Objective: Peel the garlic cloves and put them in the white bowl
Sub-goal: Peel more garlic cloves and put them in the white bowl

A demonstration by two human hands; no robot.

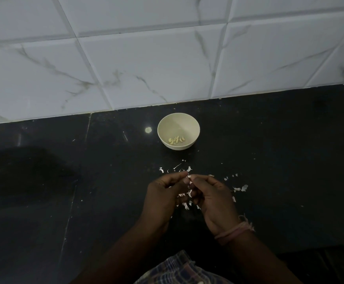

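I see both hands raised just above the counter, meeting fingertip to fingertip at the centre of the view. The left hand has its back toward the camera, fingers curled inward, thumb and forefinger pointing to the right. The right hand mirrors it, fingers curled, thumb and forefinger pointing left. Between the two sets of fingertips I see a small pale clove, pinched from both sides; most of it is hidden by the fingers, so I cannot tell how much skin is left on it. A pink thread band circles the right wrist.

The bowl stands upright beyond the hands, slightly to their left, well apart from them and near the tiled wall. It holds a small cluster of peeled cloves lying on the bottom at the side nearest the hands. I cannot count them exactly.

Skins lie scattered on the counter: some just beyond the fingertips, some to the right of the right hand, more directly under and between the hands.

Checked cloth shows at the lower edge, between the forearms.
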